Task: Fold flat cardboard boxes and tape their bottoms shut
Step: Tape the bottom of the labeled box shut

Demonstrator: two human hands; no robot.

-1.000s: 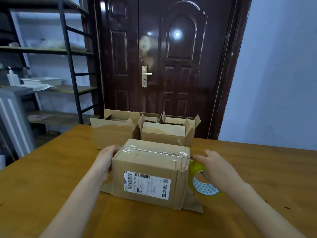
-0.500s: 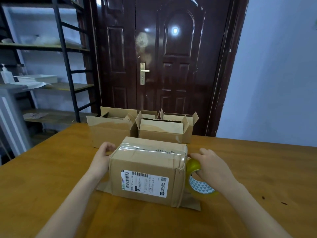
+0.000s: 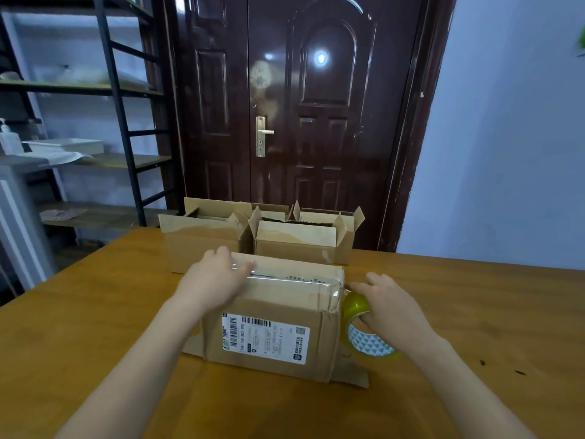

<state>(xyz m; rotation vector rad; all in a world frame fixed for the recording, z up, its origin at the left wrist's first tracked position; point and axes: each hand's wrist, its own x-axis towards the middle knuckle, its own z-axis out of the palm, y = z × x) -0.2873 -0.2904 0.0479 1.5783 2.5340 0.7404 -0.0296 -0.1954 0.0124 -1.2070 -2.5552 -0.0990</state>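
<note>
- The cardboard box [image 3: 272, 315] sits upside down on the wooden counter [image 3: 95, 312], clear glossy tape [image 3: 294, 280] along its top seam.
- My left hand [image 3: 215, 277] lies flat, fingers straight, on the taped top.
- My right hand [image 3: 392, 308] grips the yellowish tape roll [image 3: 364, 337] against the box's right end.
- Two open boxes [image 3: 259, 239] stand behind; I can't see inside.

Background of the scene. A wooden table [image 3: 474, 312] with an orange-brown top fills the lower half of the frame. Behind it, at centre, stands a glossy dark brown double door [image 3: 285, 106] with raised panels and a brass lever handle [image 3: 262, 136]; a bright spot of light reflects in its arched right panel. At right, a plain pale blue wall [image 3: 506, 137]. At left, a black metal shelving unit [image 3: 123, 128] with wooden boards carries pale, blurred items.
</note>
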